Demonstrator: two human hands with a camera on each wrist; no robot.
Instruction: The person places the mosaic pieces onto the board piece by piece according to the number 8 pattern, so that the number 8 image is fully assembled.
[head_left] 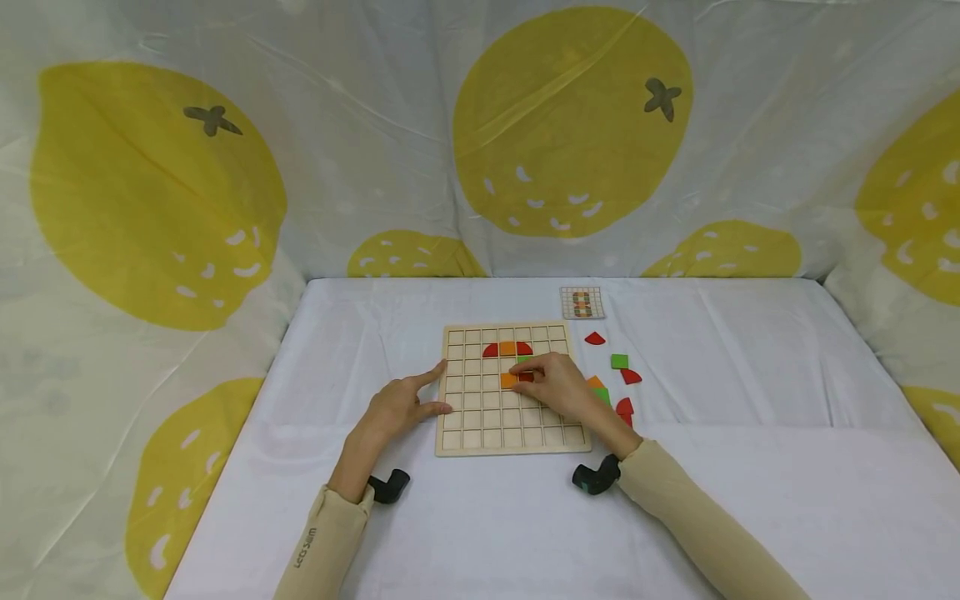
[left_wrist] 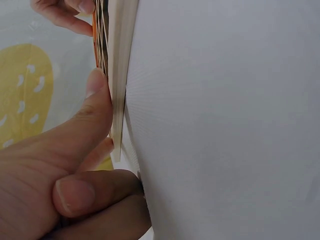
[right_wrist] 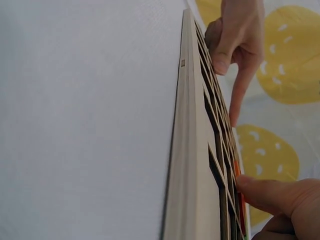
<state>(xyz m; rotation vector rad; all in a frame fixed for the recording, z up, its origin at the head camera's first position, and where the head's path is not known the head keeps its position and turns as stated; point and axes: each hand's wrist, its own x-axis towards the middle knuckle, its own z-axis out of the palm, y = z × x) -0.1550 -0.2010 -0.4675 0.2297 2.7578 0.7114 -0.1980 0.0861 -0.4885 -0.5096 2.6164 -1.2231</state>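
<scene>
A square wooden grid board (head_left: 472, 423) lies on the white cloth. My left hand (head_left: 396, 406) touches its left edge, thumb and index finger spread apart; in the left wrist view the thumb (left_wrist: 95, 97) presses on the rim and other fingers curl below. With thumb and index fingertip, my right hand (head_left: 558, 385) pinches an orange square piece (head_left: 507, 380) at a cell near the board's middle. Beside it, a red piece (head_left: 526, 377) is partly under the fingers. Higher up sit an orange square (head_left: 507, 348) between two red quarter-rounds (head_left: 491, 351) and a partly covered green piece (head_left: 524, 359).
A small pattern card (head_left: 582, 303) lies beyond the board's upper right corner. Right of the board are loose pieces: a red quarter-round (head_left: 595, 338), a green square (head_left: 618, 361), another red one (head_left: 631, 377), and several more beside the right forearm. Lemon-print cloth hangs behind.
</scene>
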